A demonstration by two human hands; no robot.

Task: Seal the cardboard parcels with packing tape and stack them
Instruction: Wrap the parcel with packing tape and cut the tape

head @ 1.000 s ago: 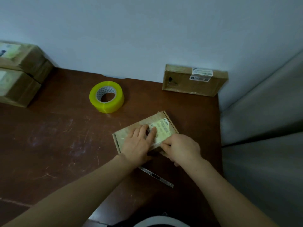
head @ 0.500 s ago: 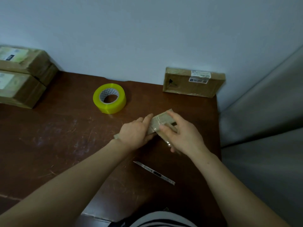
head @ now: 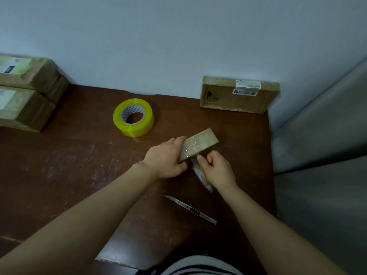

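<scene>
Fingers point(head: 177, 140) grip one parcel point(head: 201, 142) — three others point(head: 29, 75) point(head: 23, 108) point(head: 236, 100) nearby.

Nothing legible anywhere. The flat brown cardboard parcel point(head: 238, 101) at the far right corner of the desk point(head: 79, 165) carries two white printed labels point(head: 247, 84), the lower one with a dark square mark, and all of it is too blurred to read. At the far left edge, the two stacked brown cardboard boxes point(head: 33, 76) each show a pale label point(head: 14, 65) with smeared print. The yellow packing tape roll point(head: 133, 124) has a white core point(head: 132, 110) with a repeated dark pattern, unreadable.
</scene>
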